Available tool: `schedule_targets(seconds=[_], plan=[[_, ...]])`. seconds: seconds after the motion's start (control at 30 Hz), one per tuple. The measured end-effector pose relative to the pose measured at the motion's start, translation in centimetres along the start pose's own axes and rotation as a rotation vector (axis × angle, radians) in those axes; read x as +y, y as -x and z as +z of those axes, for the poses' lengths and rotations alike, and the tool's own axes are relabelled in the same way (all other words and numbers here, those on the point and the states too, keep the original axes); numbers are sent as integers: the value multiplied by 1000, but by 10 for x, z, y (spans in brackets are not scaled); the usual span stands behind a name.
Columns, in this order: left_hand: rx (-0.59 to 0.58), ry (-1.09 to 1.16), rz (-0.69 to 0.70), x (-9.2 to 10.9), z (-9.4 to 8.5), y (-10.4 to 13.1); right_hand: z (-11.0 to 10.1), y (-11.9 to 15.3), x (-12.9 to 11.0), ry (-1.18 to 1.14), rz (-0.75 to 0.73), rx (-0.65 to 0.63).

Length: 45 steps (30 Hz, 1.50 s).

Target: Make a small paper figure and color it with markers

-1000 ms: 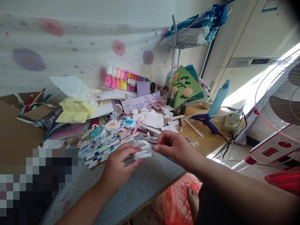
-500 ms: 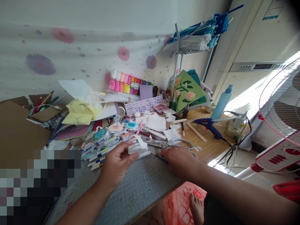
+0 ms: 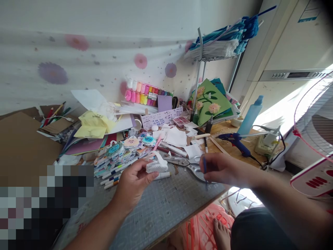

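My left hand (image 3: 136, 178) pinches a small white bundle (image 3: 156, 166) with a ridged side, between thumb and fingers above the cutting mat (image 3: 148, 208). A loose white strip curls up from its top. My right hand (image 3: 217, 168) is closed on a thin blue stick (image 3: 204, 164), smeared by motion, so its kind does not show. That hand is over the handles of a pair of scissors (image 3: 191, 166), which lie on the mat. A white marker (image 3: 163, 176) rests just right of my left fingertips.
Paper cutouts (image 3: 114, 149) and several markers (image 3: 114, 178) crowd the left. A blue glue gun (image 3: 235, 142), a blue spray bottle (image 3: 251, 116) and a power strip (image 3: 266, 142) stand to the right. A fan (image 3: 312, 177) is beside the table, a cardboard box (image 3: 28, 142) at far left.
My right hand has lifted and moved right with the thin blue stick, away from the white bundle, uncovering more of the scissors. My left hand keeps its pinch; the view has shifted slightly.
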<state>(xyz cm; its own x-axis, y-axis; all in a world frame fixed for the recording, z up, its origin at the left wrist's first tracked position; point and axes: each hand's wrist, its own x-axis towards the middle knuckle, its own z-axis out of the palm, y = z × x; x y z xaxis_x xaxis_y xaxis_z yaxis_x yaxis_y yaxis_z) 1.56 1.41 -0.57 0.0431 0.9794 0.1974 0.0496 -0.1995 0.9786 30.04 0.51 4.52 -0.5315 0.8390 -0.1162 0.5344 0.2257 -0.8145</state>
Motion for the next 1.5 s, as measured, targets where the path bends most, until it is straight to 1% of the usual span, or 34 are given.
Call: schedule_targets(seconds=[0.07, 0.13, 0.2, 0.23, 0.37, 0.47, 0.57, 0.77, 0.87, 1.0, 1.13, 1.23, 1.3, 1.37, 1.43, 1.5], plan=[[6, 10, -7, 0, 1, 1, 3, 0, 1, -349, -114, 61], [-3, 4, -13, -1, 1, 2, 11, -2, -3, -596, -240, 181], [-25, -9, -9, -2, 1, 2, 23, -5, -8, -719, -349, 304], [-39, -13, -6, -3, 1, 2, 28, -6, -12, -745, -384, 334], [-66, 2, 1, -5, 1, 1, 41, -10, -20, -742, -443, 367], [-65, 11, -1, -3, 2, 2, 42, -11, -22, -724, -452, 402], [-63, 5, -19, 1, 3, 3, 42, -13, -24, -680, -443, 411], [-62, -26, -28, 5, 4, 4, 45, -16, -26, -475, -427, 457], [-97, -55, -9, 5, 4, 4, 46, -16, -27, -375, -406, 458], [-137, -106, 26, 7, 4, 6, 47, -15, -30, -246, -437, 468], [-172, -116, 68, 9, 5, 7, 47, -14, -31, -180, -444, 476], [-184, -73, 47, 7, 4, 7, 44, -15, -30, -244, -428, 468], [-203, -46, 7, 5, 3, 7, 41, -15, -26, -378, -415, 460], [-212, -32, -31, 3, 2, 7, 36, -15, -22, -559, -412, 465], [-208, -37, -41, 3, 2, 7, 33, -15, -16, -705, -405, 485], [-202, -81, -19, 5, 2, 8, 32, -15, -11, -735, -389, 510]])
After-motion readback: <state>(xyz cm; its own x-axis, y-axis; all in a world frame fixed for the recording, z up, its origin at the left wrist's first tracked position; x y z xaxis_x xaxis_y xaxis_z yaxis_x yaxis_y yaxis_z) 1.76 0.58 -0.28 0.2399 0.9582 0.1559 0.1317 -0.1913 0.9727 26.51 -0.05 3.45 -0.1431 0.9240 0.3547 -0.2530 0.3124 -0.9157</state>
